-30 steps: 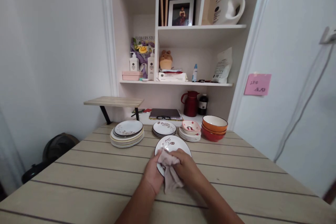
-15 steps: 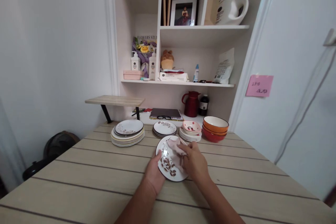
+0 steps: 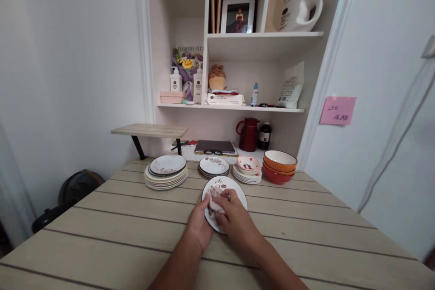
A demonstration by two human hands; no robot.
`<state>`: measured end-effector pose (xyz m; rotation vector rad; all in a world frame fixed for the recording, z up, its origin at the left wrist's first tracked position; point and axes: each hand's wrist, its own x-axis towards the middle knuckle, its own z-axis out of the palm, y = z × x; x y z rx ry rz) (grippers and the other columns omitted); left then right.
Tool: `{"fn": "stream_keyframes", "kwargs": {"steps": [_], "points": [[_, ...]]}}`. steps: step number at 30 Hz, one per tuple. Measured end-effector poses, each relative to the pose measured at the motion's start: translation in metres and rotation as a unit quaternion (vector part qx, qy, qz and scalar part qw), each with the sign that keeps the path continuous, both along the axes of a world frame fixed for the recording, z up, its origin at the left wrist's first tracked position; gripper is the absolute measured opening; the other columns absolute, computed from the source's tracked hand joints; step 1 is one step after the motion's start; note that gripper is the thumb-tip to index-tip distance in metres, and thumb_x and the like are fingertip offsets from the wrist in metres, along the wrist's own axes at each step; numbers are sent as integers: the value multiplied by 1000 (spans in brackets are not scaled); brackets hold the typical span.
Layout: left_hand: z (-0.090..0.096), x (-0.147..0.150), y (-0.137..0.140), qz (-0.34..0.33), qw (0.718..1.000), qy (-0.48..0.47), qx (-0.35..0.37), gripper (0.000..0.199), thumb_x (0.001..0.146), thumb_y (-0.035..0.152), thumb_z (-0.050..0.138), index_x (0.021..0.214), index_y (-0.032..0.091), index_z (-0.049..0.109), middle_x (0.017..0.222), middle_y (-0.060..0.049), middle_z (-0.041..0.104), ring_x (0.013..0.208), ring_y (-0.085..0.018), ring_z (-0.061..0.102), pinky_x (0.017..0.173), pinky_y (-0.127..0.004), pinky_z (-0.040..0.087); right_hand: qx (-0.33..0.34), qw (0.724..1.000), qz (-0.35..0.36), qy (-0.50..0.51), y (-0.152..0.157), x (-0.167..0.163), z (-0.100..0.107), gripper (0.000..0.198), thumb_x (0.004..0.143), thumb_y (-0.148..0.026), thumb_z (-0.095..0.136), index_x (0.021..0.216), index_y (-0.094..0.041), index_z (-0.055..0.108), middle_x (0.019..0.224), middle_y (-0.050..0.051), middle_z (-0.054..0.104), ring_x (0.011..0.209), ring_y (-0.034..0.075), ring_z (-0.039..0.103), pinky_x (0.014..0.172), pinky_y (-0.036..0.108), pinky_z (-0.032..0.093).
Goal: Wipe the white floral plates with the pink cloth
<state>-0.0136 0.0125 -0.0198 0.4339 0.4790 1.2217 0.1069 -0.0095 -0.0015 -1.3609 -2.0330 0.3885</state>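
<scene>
My left hand [image 3: 199, 223] grips the left edge of a white plate [image 3: 239, 191] with a dark rim and a brown flower pattern, thumb on top and fingers underneath. The plate is tilted toward me over the table. In my right hand [image 3: 237, 217] is a pale pink cloth [image 3: 216, 200], bunched under the fingers and pressed on the left part of the plate. The cloth and hand hide much of the pattern. Just behind the plate stands a short stack of matching plates [image 3: 214, 166].
On the slatted table [image 3: 136, 235] stand a taller plate stack [image 3: 166, 174] at left, small white dishes [image 3: 247, 177] topped by a pink patterned bowl [image 3: 249, 165], and orange and red bowls [image 3: 279, 166] at right. A small raised shelf [image 3: 149, 130] sits at the back left.
My right hand has moved the cloth left and slightly down across the plate, from its upper right toward my left thumb. My left hand keeps its grip.
</scene>
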Motion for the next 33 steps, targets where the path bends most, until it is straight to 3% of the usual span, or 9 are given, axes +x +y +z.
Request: {"fn": "stream_keyframes", "kwargs": {"steps": [4, 6, 10, 13, 18, 23, 28, 33], "points": [[-1, -2, 2, 0, 1000, 4, 3, 32, 83, 30, 65, 110, 13, 66, 95, -11, 74, 89, -24, 69, 82, -33, 53, 12, 997, 70, -13, -2, 1, -2, 68, 65, -13, 64, 130, -30, 53, 143, 8, 31, 127, 25, 41, 103, 36, 39], [-1, -1, 2, -7, 1000, 7, 10, 32, 83, 29, 65, 111, 15, 66, 97, -10, 74, 89, -24, 70, 82, -33, 53, 21, 998, 58, -7, 2, 2, -3, 61, 67, -8, 58, 124, -29, 58, 140, 8, 34, 120, 23, 46, 97, 35, 44], [-1, 6, -2, -28, 999, 13, 19, 31, 82, 25, 65, 112, 17, 65, 98, -10, 74, 89, -24, 70, 84, -35, 52, 46, 998, -40, 9, 9, 5, 0, 37, 78, -8, 48, 103, -26, 69, 115, 8, 49, 88, 16, 58, 75, 26, 48], [-1, 9, -6, -41, 999, 17, 28, 32, 82, 23, 64, 114, 16, 64, 101, -11, 74, 92, -25, 70, 87, -37, 51, 75, 989, -123, -37, 11, 11, 7, 37, 81, -13, 49, 110, -29, 67, 108, 6, 51, 81, 16, 57, 67, 23, 43], [1, 4, -2, -11, 1000, -1, -1, 41, 84, 27, 61, 124, 18, 58, 108, -13, 72, 97, -27, 68, 93, -43, 47, 35, 970, -210, -115, 12, 30, 13, 35, 84, -20, 49, 113, -32, 63, 108, 5, 53, 77, 16, 57, 55, 24, 30], [3, -7, 6, 26, 999, -22, -29, 44, 89, 33, 53, 130, 15, 53, 111, -15, 71, 100, -28, 67, 94, -45, 47, 3, 975, -160, -153, 10, 28, 7, 38, 82, -25, 53, 118, -31, 60, 108, 6, 56, 78, 17, 59, 56, 25, 30], [0, -6, 6, -8, 1000, -23, -19, 40, 88, 33, 56, 120, 10, 60, 103, -15, 73, 93, -28, 69, 89, -42, 50, 23, 984, -70, -162, 2, 4, 6, 45, 76, -13, 52, 114, -36, 63, 110, 3, 58, 84, 17, 61, 62, 24, 34], [-5, 7, -1, -28, 999, -14, -8, 35, 82, 25, 64, 116, 14, 62, 100, -11, 74, 88, -25, 70, 86, -39, 51, 48, 984, -116, -130, 5, 5, 9, 46, 78, -13, 52, 115, -38, 62, 108, 2, 57, 84, 16, 60, 63, 24, 35]]}}
